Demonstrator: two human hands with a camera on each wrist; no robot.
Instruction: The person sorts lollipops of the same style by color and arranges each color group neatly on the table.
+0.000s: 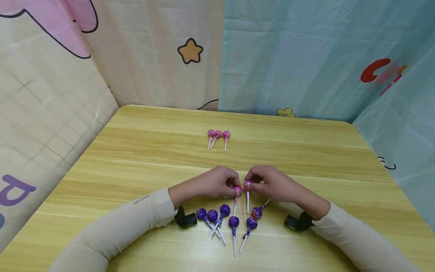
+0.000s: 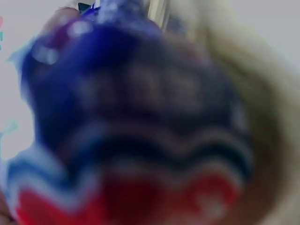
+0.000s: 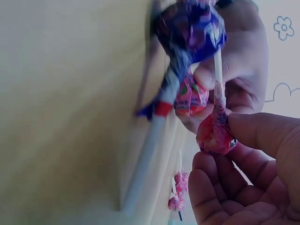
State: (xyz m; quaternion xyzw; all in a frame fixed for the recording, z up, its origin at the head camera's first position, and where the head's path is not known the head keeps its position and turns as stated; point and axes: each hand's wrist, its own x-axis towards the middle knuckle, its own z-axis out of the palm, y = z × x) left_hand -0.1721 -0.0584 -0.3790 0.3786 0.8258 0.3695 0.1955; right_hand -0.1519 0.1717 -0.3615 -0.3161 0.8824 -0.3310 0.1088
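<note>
My left hand (image 1: 219, 182) pinches a pink-wrapped lollipop (image 1: 238, 191) by its head, the white stick pointing down toward me. Close beside it, my right hand (image 1: 274, 184) grips a second pink lollipop (image 1: 247, 184) between thumb and fingers, as the right wrist view also shows at its wrapped head (image 3: 215, 136). Just in front of both hands lie several purple lollipops (image 1: 233, 222) with white sticks at various angles. A blurred purple lollipop (image 2: 131, 93) with red and white on its wrapper fills the left wrist view.
Farther back on the wooden table (image 1: 153, 132) lie three pink lollipops (image 1: 218, 134), sticks toward me. Patterned curtains (image 1: 289, 56) stand behind the table and along both sides. Black wrist mounts (image 1: 185, 218) sit near each cuff.
</note>
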